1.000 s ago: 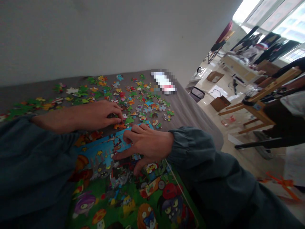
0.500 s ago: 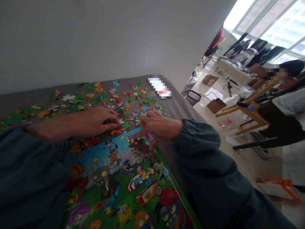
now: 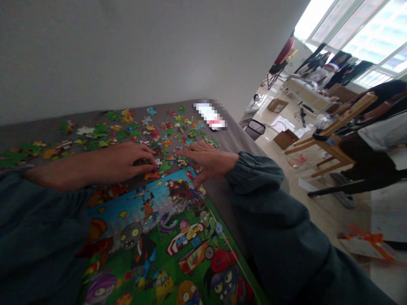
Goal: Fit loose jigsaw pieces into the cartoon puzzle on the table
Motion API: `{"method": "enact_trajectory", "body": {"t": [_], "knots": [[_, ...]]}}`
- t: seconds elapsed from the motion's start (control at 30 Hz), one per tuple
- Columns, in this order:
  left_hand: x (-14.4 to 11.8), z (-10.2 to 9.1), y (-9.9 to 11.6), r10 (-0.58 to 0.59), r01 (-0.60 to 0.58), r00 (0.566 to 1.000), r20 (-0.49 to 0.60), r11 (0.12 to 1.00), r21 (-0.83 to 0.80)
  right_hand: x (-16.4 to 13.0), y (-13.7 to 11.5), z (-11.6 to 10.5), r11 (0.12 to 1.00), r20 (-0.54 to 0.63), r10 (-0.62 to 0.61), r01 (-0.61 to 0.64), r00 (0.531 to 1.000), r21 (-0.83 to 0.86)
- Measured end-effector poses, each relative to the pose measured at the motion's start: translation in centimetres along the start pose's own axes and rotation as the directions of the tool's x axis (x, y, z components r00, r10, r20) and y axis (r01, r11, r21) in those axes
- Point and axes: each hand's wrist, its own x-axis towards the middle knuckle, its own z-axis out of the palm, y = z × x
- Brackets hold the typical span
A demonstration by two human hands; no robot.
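Many loose jigsaw puzzle pieces lie scattered over the grey cloth. My left hand rests low among them, its fingers curled and the thumb near the index fingertip. Whatever may be between those tips is hidden; an orange piece lies just beneath. My right hand is open over the pieces, index finger stretched leftward and thumb spread apart, with nothing visible in it. In front of me is a large colourful cartoon picture board, its blue far edge close to both hands. My left sleeve covers its left side.
A phone with a blurred screen lies at the table's back right corner. A plain wall rises behind the table. To the right on the floor are a wooden chair, cardboard boxes and a person in dark clothes.
My right hand has lifted off the board's far edge and opened, its index finger now extended over the loose pieces. My left hand stays nearly in place. The view has shifted slightly.
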Motion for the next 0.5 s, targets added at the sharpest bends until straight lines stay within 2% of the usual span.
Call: {"method": "enact_trajectory", "body": {"t": [0.33, 0.5], "knots": [[0.1, -0.1, -0.2, -0.002, 0.002, 1.000, -0.002, 1.000, 0.026, 0.0, 4.6, -1.6, 0.997, -0.170, 0.068, -0.071, 0.983, -0.011], [0.2, 0.0, -0.3, -0.025, 0.025, 1.000, 0.007, 1.000, 0.011, 0.4, 5.5, -1.5, 0.997, -0.222, 0.076, -0.079, 0.972, -0.002]]}}
